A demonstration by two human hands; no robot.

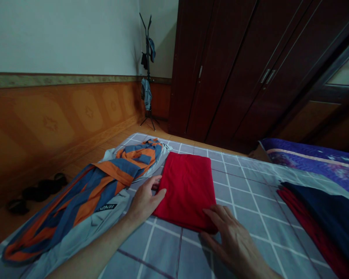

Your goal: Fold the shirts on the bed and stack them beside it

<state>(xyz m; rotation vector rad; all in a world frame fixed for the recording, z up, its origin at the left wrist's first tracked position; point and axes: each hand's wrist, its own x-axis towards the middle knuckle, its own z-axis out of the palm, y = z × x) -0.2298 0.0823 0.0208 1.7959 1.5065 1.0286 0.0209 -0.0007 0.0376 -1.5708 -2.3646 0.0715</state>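
Note:
A red garment (pixel 187 186), folded into a neat rectangle, lies flat on the grey checked bed. At its left edge is my left hand (pixel 145 199), the thumb over the top of the fabric and the fingers curled against the side. My right hand (pixel 231 236) grips the near right corner, with its fingers on top and the thumb low by the front edge. Left of the red garment, an orange and blue striped garment (pixel 110 178) lies loosely heaped over a pale grey one (pixel 90 228) with a dark lettered label.
Folded dark blue (pixel 325 213) and red clothes (pixel 305 224) are stacked at the bed's right. Behind them is a purple patterned quilt (pixel 305 155). A dark wardrobe (pixel 221 69) and a coat rack (pixel 147 69) stand beyond the bed. Dark shoes (pixel 40 190) lie on the floor at left.

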